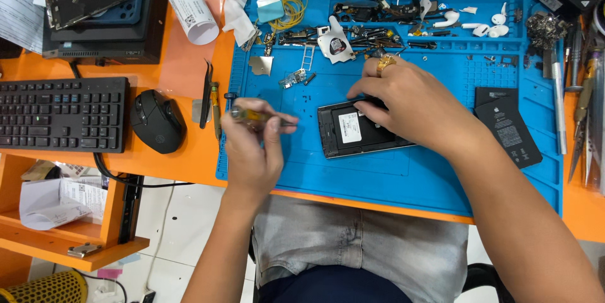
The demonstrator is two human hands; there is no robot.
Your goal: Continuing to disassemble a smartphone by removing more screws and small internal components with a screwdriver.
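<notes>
Two hands worked over our blue mat [403,177]; the left hand [252,145] was clenched around a small screwdriver [255,116] with a yellow grip, tip pointing toward three o'clock; the right hand [409,104] (a gold ring on one finger) pressed curled fingertips onto the opened phone [353,131], holding it flat; that phone lay near the mat's centre, just beside the screwdriver tip; a black battery [507,126] lay at three o'clock from it; tweezers [207,92] and a black mouse [157,120] lay at nine o'clock.
</notes>
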